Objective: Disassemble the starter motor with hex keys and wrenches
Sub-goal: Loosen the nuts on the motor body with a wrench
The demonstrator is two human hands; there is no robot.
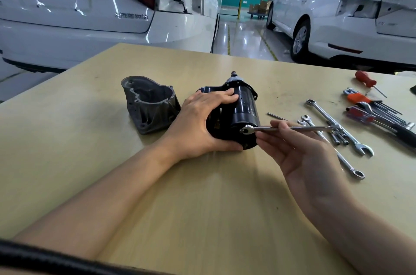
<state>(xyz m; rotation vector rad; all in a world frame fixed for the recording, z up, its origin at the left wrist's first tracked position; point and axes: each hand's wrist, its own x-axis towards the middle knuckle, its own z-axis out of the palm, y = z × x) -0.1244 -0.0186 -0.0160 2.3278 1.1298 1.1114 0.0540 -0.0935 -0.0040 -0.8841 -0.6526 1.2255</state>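
Note:
The black starter motor (244,108) lies on its side in the middle of the wooden table (202,196). My left hand (202,117) grips its body from the left, fingers over the top and thumb underneath. My right hand (299,146) pinches the shaft of a chrome wrench (290,128), palm up. The wrench's ring end sits on a bolt at the motor's near end cap. The grey cast nose housing (149,103) stands apart, to the left of the motor.
Several loose wrenches (337,126), a hex key set with an orange holder (369,103), a red screwdriver (365,80) and a thin rod (276,116) lie at the table's right. Two white cars (101,16) are parked beyond the far edge.

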